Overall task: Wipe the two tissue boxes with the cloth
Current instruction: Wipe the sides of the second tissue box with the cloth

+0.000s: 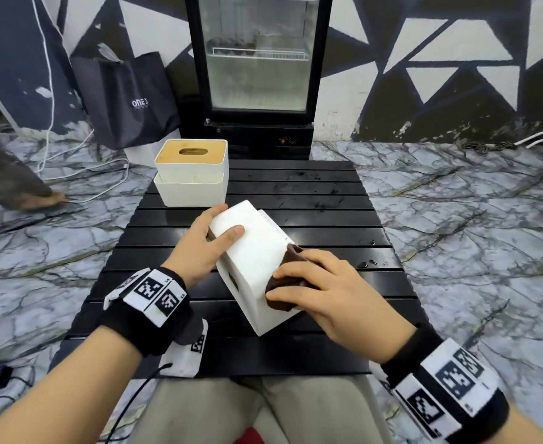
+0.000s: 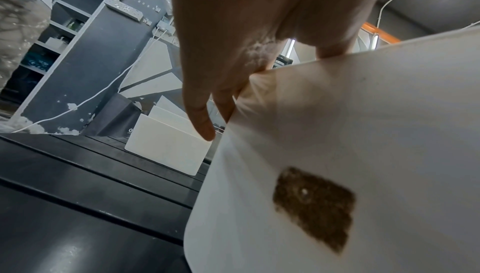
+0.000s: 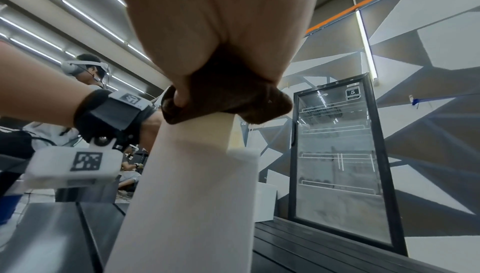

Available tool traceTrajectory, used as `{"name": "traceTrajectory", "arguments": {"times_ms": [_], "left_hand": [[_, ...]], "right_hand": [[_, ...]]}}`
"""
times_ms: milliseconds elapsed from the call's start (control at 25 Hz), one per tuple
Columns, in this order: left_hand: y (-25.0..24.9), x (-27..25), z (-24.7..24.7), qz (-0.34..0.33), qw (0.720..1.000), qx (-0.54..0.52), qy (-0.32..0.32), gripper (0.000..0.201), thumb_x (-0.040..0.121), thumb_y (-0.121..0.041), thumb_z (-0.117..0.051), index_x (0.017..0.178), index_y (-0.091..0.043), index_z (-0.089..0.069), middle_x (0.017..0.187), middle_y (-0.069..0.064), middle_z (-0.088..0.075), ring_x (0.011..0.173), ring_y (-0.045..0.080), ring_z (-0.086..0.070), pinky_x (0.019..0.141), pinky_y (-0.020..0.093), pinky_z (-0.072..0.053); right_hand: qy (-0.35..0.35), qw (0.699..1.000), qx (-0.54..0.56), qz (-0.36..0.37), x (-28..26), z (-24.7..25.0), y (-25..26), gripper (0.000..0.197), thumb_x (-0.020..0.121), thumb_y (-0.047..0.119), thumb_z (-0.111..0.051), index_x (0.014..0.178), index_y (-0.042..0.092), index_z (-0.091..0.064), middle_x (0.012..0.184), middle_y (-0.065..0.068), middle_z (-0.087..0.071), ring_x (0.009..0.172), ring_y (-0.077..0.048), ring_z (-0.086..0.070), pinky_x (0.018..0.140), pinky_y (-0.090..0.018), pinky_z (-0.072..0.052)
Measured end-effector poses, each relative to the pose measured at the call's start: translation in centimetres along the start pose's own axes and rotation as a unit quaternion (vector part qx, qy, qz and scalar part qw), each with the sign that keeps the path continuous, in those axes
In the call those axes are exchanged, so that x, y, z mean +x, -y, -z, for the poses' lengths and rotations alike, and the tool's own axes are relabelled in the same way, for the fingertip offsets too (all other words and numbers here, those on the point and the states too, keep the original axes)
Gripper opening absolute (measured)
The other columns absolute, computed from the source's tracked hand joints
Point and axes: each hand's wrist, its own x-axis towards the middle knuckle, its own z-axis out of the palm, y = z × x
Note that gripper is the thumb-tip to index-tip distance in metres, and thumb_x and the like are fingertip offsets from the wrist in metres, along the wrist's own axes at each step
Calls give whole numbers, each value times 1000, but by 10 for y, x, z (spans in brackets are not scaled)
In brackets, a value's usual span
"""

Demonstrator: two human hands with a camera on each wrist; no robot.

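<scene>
A plain white tissue box stands tilted on the black slatted table. My left hand grips its far upper end, thumb on the top face. The left wrist view shows that hand on the box's edge, above a dark slot. My right hand holds a bunched brown cloth against the box's near right side. From the right wrist, my fingers curl over the cloth on the box. A second white box with a bamboo lid sits at the table's far left.
The second box rests on a white tray. Water drops lie on the table's right side. Behind the table stand a glass-door fridge and a dark bag. White cables and another person's foot are on the marble floor to the left.
</scene>
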Motion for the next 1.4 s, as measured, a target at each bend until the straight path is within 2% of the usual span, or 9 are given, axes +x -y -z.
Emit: {"name": "traceTrajectory", "arguments": {"times_ms": [160, 320, 520, 680, 760, 1000, 1200, 1320, 1400], "left_hand": [[-5, -2, 0, 19, 1000, 23, -2, 81, 76, -53, -68, 143, -27, -31, 142, 1, -42, 125, 19, -46, 98, 28, -40], [-23, -17, -9, 22, 986, 120, -110, 81, 87, -48, -56, 150, -20, -14, 152, 6, -23, 139, 23, -28, 114, 41, -26], [-33, -36, -34, 43, 981, 104, -158, 93, 82, -52, -59, 150, -18, -5, 151, 11, -16, 142, 26, -14, 115, 45, -19], [-32, -26, -35, 15, 995, 31, -98, 111, 68, -66, -65, 150, -26, 0, 149, 4, -27, 138, 21, -28, 114, 44, -26], [-38, -19, -30, 16, 998, 37, -53, 113, 67, -68, -66, 150, -27, 0, 149, -1, -32, 135, 20, -35, 113, 43, -30], [-54, -18, -47, 0, 980, 198, -12, 121, 62, -65, -71, 150, -24, 1, 157, 1, -11, 145, 19, -13, 117, 38, -18], [-54, -11, -43, -21, 972, 227, 61, 117, 67, -48, -77, 150, -26, 2, 159, -5, -2, 145, 13, -6, 117, 33, -14], [-51, -6, -35, -24, 973, 211, 87, 115, 61, -59, -77, 149, -27, -9, 155, -7, -18, 143, 14, -19, 116, 33, -19], [-48, -7, -37, -9, 979, 191, 70, 116, 46, -75, -70, 140, -24, -27, 142, -6, -41, 129, 15, -41, 106, 39, -38]], "right_hand": [[4, 999, -4, -31, -10, 9, -13, 40, 82, 11, -52, 114, 35, -50, 124, 15, -43, 113, -19, -41, 76, -42, -49], [-6, 995, 28, -99, -11, 18, -30, 30, 87, 24, -41, 114, 34, -50, 122, 11, -51, 108, -19, -43, 77, -46, -49], [-27, 983, 75, -167, -5, 17, -42, 32, 88, 23, -42, 116, 29, -56, 120, 7, -55, 109, -20, -45, 96, -32, -38], [-29, 964, 145, -222, 2, 12, -42, 35, 87, 8, -51, 118, 24, -57, 114, 12, -50, 105, -19, -44, 94, -4, -20], [-28, 955, 167, -243, 4, 10, -41, 36, 87, 5, -54, 117, 23, -57, 111, 16, -47, 103, -16, -43, 92, -1, -20], [-76, 934, 189, -295, 13, 2, -49, 31, 83, 7, -60, 109, 24, -59, 107, 13, -51, 105, -19, -49, 92, -23, -34], [-73, 923, 196, -324, 33, -6, -56, 25, 83, 10, -60, 106, 21, -59, 109, 5, -53, 104, -20, -47, 92, -26, -35], [-91, 917, 196, -336, 41, -13, -59, 23, 82, 10, -62, 103, 20, -60, 104, 8, -50, 104, -22, -47, 92, -30, -38], [-98, 916, 196, -338, 42, -18, -58, 25, 82, 10, -62, 106, 19, -60, 107, 6, -51, 106, -21, -47, 93, -28, -36]]}}
